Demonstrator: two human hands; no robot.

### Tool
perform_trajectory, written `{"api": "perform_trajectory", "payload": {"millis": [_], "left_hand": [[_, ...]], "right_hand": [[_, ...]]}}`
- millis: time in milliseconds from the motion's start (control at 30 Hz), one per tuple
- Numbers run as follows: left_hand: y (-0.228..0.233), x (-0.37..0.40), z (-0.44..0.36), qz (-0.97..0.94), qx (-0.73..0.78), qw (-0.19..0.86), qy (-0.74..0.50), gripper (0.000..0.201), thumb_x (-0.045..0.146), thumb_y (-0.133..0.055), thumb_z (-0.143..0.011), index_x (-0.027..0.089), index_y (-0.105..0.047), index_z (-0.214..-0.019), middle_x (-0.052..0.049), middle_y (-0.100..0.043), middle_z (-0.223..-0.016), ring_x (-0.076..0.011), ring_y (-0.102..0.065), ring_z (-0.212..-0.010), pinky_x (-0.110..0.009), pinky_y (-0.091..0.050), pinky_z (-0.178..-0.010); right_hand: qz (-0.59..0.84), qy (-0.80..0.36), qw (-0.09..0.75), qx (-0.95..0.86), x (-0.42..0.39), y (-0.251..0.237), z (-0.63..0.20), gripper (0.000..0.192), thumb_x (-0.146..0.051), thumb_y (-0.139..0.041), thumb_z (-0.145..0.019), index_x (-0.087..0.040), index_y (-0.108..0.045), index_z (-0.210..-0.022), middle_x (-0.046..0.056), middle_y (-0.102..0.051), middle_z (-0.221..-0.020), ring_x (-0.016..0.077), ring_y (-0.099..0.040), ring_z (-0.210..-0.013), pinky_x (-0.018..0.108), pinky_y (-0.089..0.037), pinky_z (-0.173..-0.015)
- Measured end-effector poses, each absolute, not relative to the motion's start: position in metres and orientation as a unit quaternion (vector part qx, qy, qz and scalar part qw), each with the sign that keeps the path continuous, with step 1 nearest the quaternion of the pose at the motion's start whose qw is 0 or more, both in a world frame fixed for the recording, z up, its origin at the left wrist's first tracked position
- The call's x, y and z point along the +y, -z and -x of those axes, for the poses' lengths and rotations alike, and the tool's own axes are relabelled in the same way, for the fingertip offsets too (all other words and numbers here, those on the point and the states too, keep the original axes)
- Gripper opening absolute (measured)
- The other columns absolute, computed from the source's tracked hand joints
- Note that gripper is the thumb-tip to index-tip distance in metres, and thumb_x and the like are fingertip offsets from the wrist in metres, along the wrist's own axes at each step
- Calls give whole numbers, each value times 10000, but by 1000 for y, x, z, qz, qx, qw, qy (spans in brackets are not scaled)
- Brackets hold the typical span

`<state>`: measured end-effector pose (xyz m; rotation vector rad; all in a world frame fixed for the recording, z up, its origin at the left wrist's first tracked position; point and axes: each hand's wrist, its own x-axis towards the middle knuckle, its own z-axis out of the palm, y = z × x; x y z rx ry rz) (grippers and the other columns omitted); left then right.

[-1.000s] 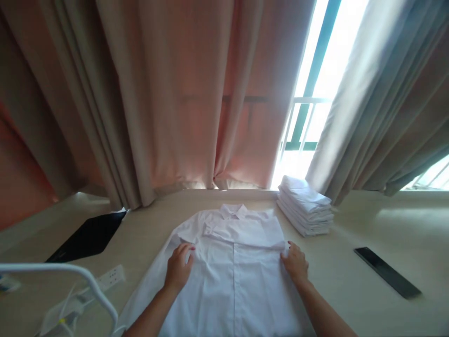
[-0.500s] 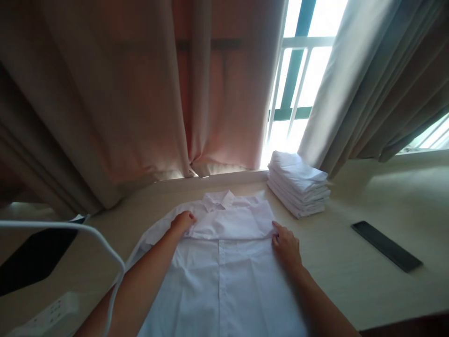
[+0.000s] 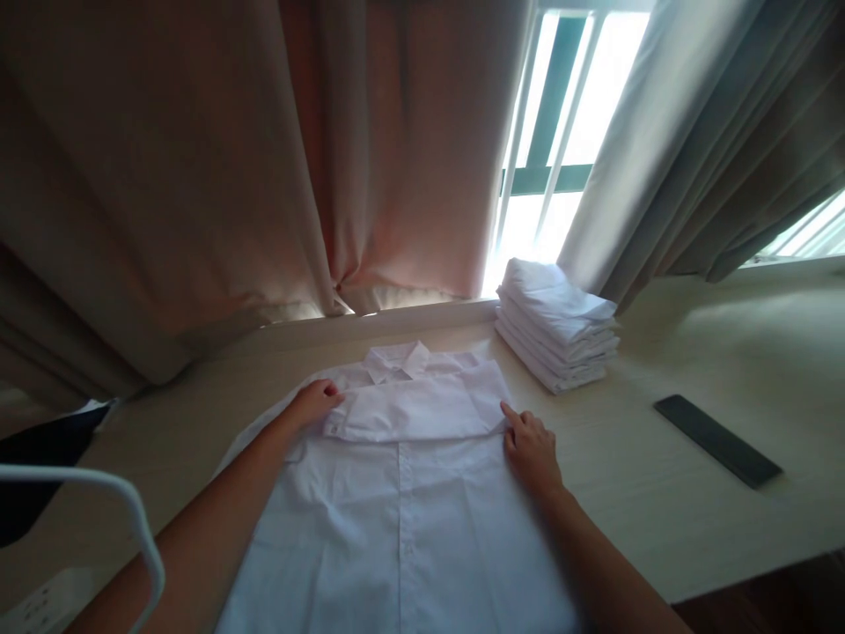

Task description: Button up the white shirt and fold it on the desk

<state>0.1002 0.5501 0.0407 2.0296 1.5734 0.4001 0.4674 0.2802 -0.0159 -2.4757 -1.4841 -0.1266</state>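
A white button shirt (image 3: 409,502) lies flat on the pale wooden table (image 3: 660,502), collar away from me. One sleeve is folded across its chest. My left hand (image 3: 315,402) rests on the shirt's left shoulder near the sleeve's cuff. Flat on the shirt's right edge lies my right hand (image 3: 530,446), its index finger pointing at the fold. Neither hand holds anything.
A stack of folded white shirts (image 3: 555,323) stands at the back by the window. A dark flat bar (image 3: 717,440) lies on the right. Beige curtains (image 3: 231,158) hang behind the table. A white tube frame (image 3: 125,511), a power strip (image 3: 40,603) and a black object (image 3: 40,458) are on the left.
My left hand has moved from the shirt's middle left up to the shoulder area. My right hand slid slightly up along the right edge. The view has shifted left and down.
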Motion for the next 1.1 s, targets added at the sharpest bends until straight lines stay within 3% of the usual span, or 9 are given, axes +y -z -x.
{"api": "perform_trajectory", "payload": {"millis": [100,167,400,567,700,867,967,1033,1100], "left_hand": [[-46,555,-82,-706,569,364,-211,320,480,-609,-702,171,-569,-772,19,-554,-653,-146,-527,-621,-215,-374,-538],[-39,559,-67,-682,590,368,-225,346,491,-613,-691,167,-572,-806,26,-549,-638,-136,-509,-576,-209,-353,-507],[-7,573,-49,-712,608,287,-202,354,406,-649,-671,153,-607,-915,-9,-615,-737,-173,-572,-660,-237,-395,-560],[-9,572,-60,-740,604,208,-212,297,354,-562,-766,171,-603,-996,-7,-579,-752,-182,-573,-724,-254,-419,-636],[0,557,-62,-746,610,150,-220,305,362,-542,-811,206,-565,-1072,5,-567,-758,-172,-570,-717,-258,-420,-674],[11,544,-59,-774,585,101,-221,285,365,-457,-887,236,-532,-1131,12,-573,-713,-172,-569,-696,-264,-412,-690],[1,534,-66,-772,598,71,-202,319,366,-448,-899,230,-516,-1178,-32,-608,-830,-199,-583,-792,-304,-428,-763],[-9,521,-77,-780,592,20,-202,382,397,-473,-888,232,-498,-1231,-88,-604,-1027,-249,-563,-976,-367,-414,-869],[-17,502,-89,-814,546,-21,-198,434,428,-486,-882,261,-478,-1282,-111,-518,-1261,-302,-434,-1213,-432,-336,-999]], "right_hand": [[852,44,116,-508,281,15,-467,524,-272,-386,-907,-286,-344,-1429,96,-549,-1039,229,-485,-953,345,-342,-826],[853,41,108,-509,280,16,-467,559,-274,-389,-898,-273,-303,-1450,101,-553,-1047,238,-483,-960,354,-344,-829],[855,55,118,-502,283,10,-463,565,-295,-363,-902,-266,-280,-1461,122,-517,-1228,275,-458,-1093,417,-333,-918],[792,60,107,-597,314,8,-454,515,-379,-246,-961,-292,-243,-1468,47,-249,-1529,238,-235,-1372,455,-146,-1106],[786,-5,55,-616,331,27,-466,551,-444,-176,-969,-263,-177,-1489,44,-166,-1559,226,-152,-1420,495,-101,-1122],[785,9,57,-616,327,43,-486,567,-461,-163,-964,-274,-132,-1498,21,-119,-1567,219,-83,-1438,499,-65,-1136],[783,7,53,-620,324,42,-488,571,-480,-196,-956,-292,-157,-1494,21,-96,-1571,250,-62,-1439,520,-61,-1131],[780,5,51,-624,324,40,-488,572,-499,-222,-948,-317,-173,-1488,14,-69,-1574,271,-50,-1438,533,-65,-1125],[777,7,51,-627,323,39,-487,579,-517,-242,-940,-334,-172,-1485,9,-46,-1576,284,-39,-1437,543,-66,-1120]]}}
